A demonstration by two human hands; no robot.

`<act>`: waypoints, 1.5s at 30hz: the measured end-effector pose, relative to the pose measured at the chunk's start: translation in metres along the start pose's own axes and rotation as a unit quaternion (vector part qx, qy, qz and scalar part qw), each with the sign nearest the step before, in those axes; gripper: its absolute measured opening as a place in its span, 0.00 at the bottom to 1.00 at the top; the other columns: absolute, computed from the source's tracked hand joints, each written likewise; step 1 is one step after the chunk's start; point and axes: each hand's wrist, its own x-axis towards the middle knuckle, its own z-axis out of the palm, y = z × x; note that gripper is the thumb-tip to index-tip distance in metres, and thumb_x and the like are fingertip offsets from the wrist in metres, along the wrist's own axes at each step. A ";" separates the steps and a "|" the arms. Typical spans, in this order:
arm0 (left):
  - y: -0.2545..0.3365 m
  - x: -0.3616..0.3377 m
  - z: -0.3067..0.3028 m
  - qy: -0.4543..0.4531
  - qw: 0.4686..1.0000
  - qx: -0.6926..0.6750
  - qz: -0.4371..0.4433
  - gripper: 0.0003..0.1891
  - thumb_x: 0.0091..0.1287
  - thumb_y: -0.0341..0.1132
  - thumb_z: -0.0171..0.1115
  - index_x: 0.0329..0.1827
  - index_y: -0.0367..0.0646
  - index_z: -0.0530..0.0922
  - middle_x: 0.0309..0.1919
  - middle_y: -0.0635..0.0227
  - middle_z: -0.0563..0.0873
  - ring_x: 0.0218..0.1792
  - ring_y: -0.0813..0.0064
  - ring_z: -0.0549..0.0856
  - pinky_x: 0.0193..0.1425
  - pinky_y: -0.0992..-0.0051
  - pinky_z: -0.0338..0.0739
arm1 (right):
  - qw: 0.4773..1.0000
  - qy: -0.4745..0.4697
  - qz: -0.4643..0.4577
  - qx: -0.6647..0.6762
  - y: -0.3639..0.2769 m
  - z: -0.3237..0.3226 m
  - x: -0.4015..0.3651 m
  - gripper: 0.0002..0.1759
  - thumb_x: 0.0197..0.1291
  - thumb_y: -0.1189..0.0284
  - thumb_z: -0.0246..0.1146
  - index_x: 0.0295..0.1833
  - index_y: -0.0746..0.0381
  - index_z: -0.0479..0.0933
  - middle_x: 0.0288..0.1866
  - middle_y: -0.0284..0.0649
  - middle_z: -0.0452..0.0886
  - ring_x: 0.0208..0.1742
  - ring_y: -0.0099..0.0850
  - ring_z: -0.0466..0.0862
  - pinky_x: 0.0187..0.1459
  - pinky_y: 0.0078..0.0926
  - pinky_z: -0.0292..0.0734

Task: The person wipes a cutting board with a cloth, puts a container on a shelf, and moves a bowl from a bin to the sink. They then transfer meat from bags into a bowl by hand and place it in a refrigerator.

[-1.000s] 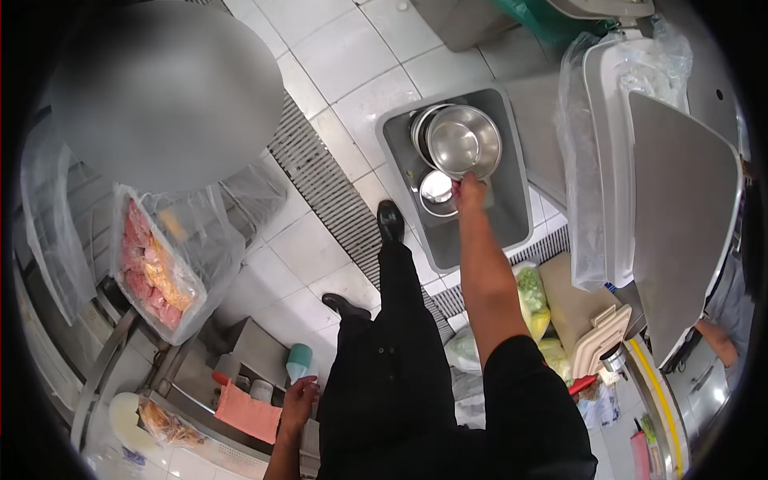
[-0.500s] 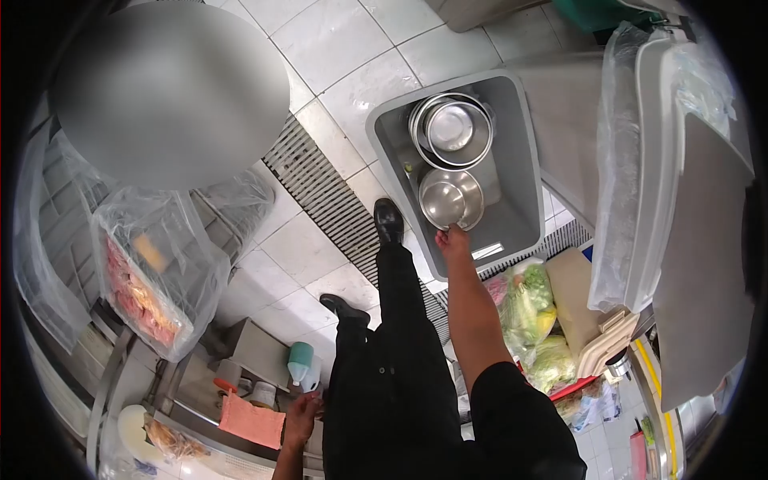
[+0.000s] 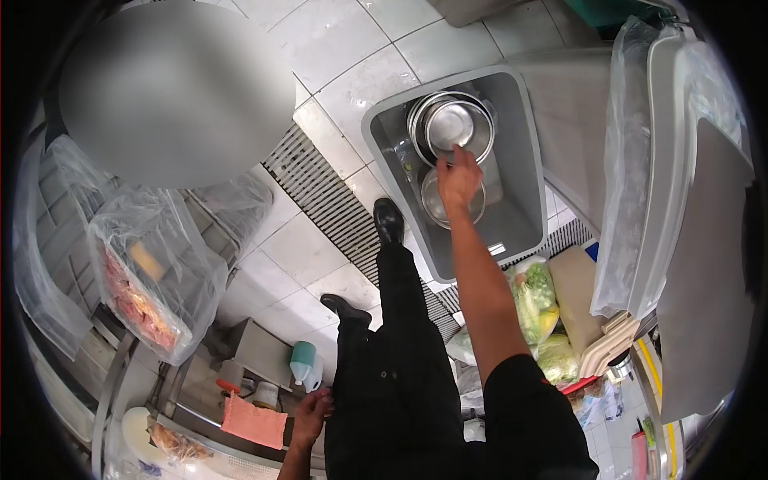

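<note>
A grey plastic tub (image 3: 528, 160) stands on the floor with stainless steel bowls inside. At its far end is a nested stack of bowls, with a smaller steel bowl (image 3: 450, 126) on top. My right hand (image 3: 458, 182) reaches over the near rim of this stack, fingertips inside the top bowl and thumb at the rim. Below that hand, partly covered by it, lies another steel bowl (image 3: 433, 200). My left hand (image 3: 310, 416) hangs low beside my leg, fingers curled together; what they hold, if anything, I cannot make out.
Bagged vegetables (image 3: 534, 300) sit right of my arm. A floor drain grate (image 3: 320, 184) runs past my shoes. On the left are a plastic-wrapped tray of meat (image 3: 140, 300), a pink cloth (image 3: 254, 420) and a green-capped jug (image 3: 304, 364). A large grey blur covers the upper left.
My right hand has left the near bowl's rim and moved forward to the stack at the far end. The near bowls stay in the tub. My left hand has shifted slightly.
</note>
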 end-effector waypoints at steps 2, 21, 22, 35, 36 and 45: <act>0.007 0.001 0.000 0.012 1.000 0.010 0.002 0.19 0.66 0.42 0.62 0.53 0.37 0.78 0.34 0.70 0.83 0.34 0.81 0.81 0.40 0.80 0.76 | 0.999 -0.045 -0.029 0.004 -0.006 0.024 0.031 0.22 0.58 0.60 0.61 0.55 0.60 0.77 0.48 0.48 0.80 0.52 0.48 0.78 0.57 0.45 0.70; 0.014 -0.002 -0.006 -0.001 1.000 -0.016 0.027 0.15 0.70 0.33 0.55 0.55 0.36 0.75 0.38 0.64 0.84 0.37 0.75 0.83 0.44 0.75 0.79 | 0.980 -0.192 -0.047 0.006 -0.032 -0.074 0.009 0.16 0.64 0.62 0.55 0.36 0.66 0.77 0.29 0.59 0.80 0.34 0.56 0.81 0.38 0.52 0.75; 0.015 -0.002 -0.005 -0.004 0.999 -0.022 0.032 0.15 0.69 0.33 0.55 0.55 0.36 0.75 0.38 0.64 0.83 0.37 0.75 0.83 0.44 0.75 0.79 | 0.980 -0.193 -0.048 0.006 -0.033 -0.106 -0.009 0.16 0.64 0.63 0.56 0.34 0.67 0.76 0.27 0.59 0.80 0.32 0.57 0.81 0.36 0.52 0.75; 0.021 0.005 -0.004 -0.012 0.999 0.019 0.029 0.18 0.69 0.39 0.58 0.55 0.36 0.76 0.38 0.67 0.84 0.37 0.77 0.82 0.44 0.77 0.78 | 0.963 -0.255 -0.008 -0.089 0.041 -0.019 -0.102 0.15 0.64 0.62 0.54 0.36 0.63 0.76 0.32 0.52 0.83 0.36 0.50 0.84 0.42 0.47 0.79; 0.020 0.005 -0.006 -0.015 0.999 0.004 0.030 0.17 0.69 0.37 0.57 0.55 0.36 0.75 0.39 0.66 0.84 0.36 0.77 0.83 0.44 0.76 0.78 | 0.960 -0.268 0.010 -0.086 0.044 -0.011 -0.104 0.16 0.64 0.60 0.55 0.37 0.63 0.77 0.33 0.53 0.83 0.38 0.51 0.84 0.43 0.47 0.78; 0.039 0.033 0.004 -0.030 0.998 0.046 0.041 0.15 0.70 0.36 0.55 0.55 0.36 0.75 0.38 0.66 0.83 0.37 0.78 0.82 0.44 0.77 0.78 | 0.990 0.093 0.096 0.034 0.050 -0.011 0.014 0.26 0.58 0.62 0.62 0.57 0.69 0.72 0.49 0.58 0.79 0.53 0.56 0.78 0.56 0.46 0.74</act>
